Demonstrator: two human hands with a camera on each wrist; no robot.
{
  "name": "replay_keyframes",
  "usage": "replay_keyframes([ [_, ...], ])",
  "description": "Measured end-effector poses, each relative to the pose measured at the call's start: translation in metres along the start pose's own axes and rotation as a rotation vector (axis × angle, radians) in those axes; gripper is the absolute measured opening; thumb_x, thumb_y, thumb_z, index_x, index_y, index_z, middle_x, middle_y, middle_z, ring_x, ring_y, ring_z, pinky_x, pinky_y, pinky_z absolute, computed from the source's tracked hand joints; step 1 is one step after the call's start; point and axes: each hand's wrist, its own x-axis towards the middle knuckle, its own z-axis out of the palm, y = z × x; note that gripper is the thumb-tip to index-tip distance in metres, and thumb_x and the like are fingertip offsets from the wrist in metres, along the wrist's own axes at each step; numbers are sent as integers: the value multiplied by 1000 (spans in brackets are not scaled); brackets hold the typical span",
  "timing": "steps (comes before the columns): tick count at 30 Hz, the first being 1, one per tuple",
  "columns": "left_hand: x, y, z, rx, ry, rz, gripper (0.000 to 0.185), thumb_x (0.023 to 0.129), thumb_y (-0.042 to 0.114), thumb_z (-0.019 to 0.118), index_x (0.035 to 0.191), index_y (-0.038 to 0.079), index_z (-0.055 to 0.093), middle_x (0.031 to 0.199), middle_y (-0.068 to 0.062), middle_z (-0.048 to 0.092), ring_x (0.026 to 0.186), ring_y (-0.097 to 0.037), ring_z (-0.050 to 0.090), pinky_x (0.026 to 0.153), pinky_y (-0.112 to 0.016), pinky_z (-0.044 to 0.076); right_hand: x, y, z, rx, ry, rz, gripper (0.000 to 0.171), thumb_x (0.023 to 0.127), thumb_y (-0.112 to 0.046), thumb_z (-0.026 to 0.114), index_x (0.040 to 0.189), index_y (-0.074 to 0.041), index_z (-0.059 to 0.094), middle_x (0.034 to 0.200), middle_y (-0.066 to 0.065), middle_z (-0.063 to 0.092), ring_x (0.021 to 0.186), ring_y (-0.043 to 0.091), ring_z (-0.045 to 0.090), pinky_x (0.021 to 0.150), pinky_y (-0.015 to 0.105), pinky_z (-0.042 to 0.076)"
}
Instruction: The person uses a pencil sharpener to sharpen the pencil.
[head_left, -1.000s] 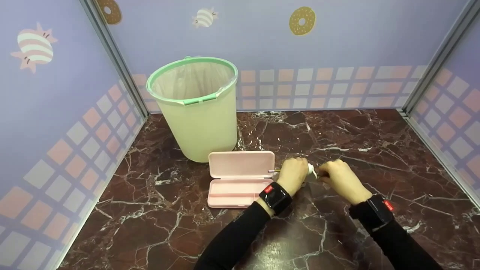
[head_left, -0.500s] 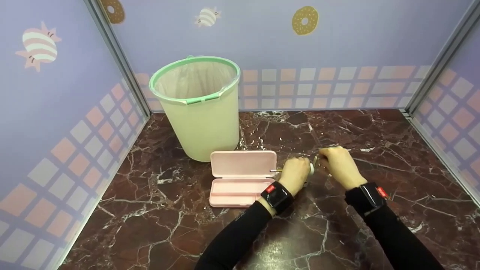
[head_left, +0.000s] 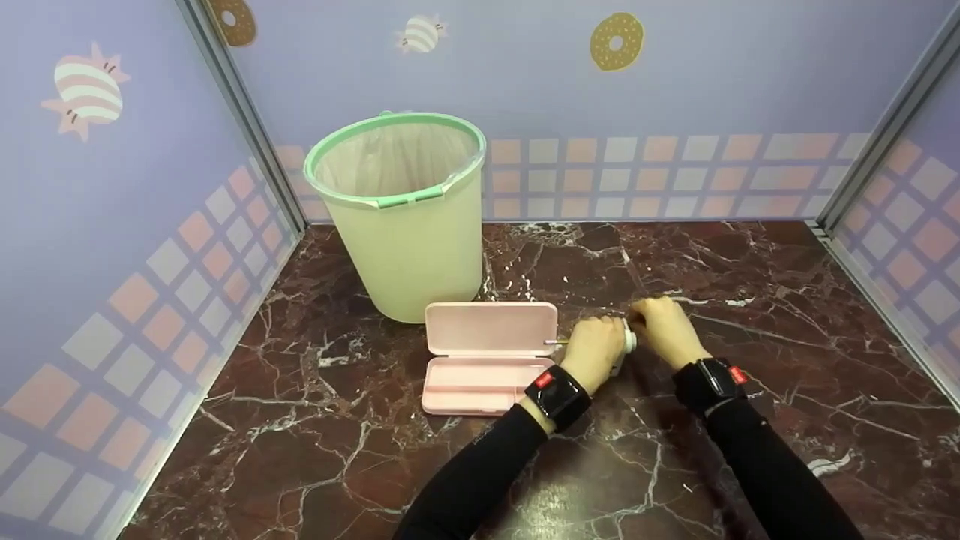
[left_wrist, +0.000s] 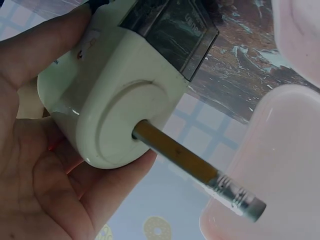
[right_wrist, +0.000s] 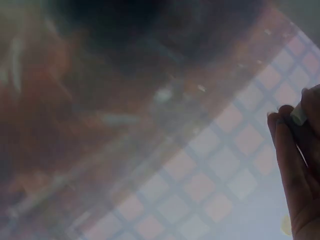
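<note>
My left hand grips a white crank pencil sharpener, thumb over one side and fingers under the other. A yellow pencil is pushed into the hole in its face, the metal ferrule and dark eraser end sticking out. The sharpener has a dark see-through shavings drawer. On its far side, my right hand pinches the small pale crank knob between thumb and fingers. The crank arm is mostly hidden. Left of the hands lies an opened pink pencil case, partly behind the left wrist.
A pale green bin with a green rim and a plastic liner stands behind the pencil case. White specks dot the dark marble tabletop near it. Patterned panels enclose the back and sides.
My right hand has circled beside the sharpener, rising and then coming in closer to it, its wrist swinging left. The left hand keeps its hold. The head view has shifted slightly.
</note>
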Motion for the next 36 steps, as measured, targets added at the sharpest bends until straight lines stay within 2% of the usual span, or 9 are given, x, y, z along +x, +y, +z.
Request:
replay_keyframes([
  [2,0,0,1,1,13,-2,11,92,26,55,93,22,65,83,8,69,69,-7,65,55,-18,51,-3,3,4,14,-27,4,18,69,9,71,63,-5,62,64,10,65,60,29,60,60,48,48],
  [7,0,0,0,20,-3,14,10,93,27,56,94,21,64,84,8,69,70,-6,64,56,-18,51,-7,5,9,31,-66,0,21,67,11,69,60,-6,60,65,11,67,61,28,61,58,46,47],
  [14,-1,0,2,30,1,26,11,93,27,55,95,21,65,84,9,69,70,-6,64,56,-18,51,-13,5,10,38,-103,-13,18,68,11,64,60,-4,61,66,16,68,61,35,63,58,50,47],
  [19,-1,0,2,11,12,10,10,92,28,57,93,21,64,83,9,69,69,-6,64,56,-18,50,-19,3,6,71,-145,-22,15,65,6,72,60,-3,61,64,14,68,56,30,60,57,48,46],
  [23,-1,0,2,-3,12,4,10,91,28,58,92,20,65,83,8,69,69,-7,64,56,-18,51,-23,1,2,99,-188,-27,20,62,-1,82,60,-4,61,61,10,66,55,22,56,56,44,46],
  [26,-1,0,1,-4,2,2,11,92,26,57,93,20,65,83,8,68,69,-7,64,56,-18,51,-26,0,-1,117,-222,-22,21,62,-3,84,60,-4,62,61,8,67,56,17,54,57,40,46],
  [31,-2,-1,-2,-4,-3,7,11,92,23,55,95,20,65,83,8,68,70,-7,64,56,-18,51,-30,-1,-4,122,-248,-36,21,63,-5,85,63,-5,65,65,7,70,58,14,59,59,39,50],
  [36,-2,-1,-2,1,-4,13,12,92,23,54,95,20,65,84,8,69,70,-7,64,57,-18,51,-32,-4,-9,141,-279,-33,20,63,-3,84,61,-6,65,61,4,68,55,8,50,55,32,47],
])
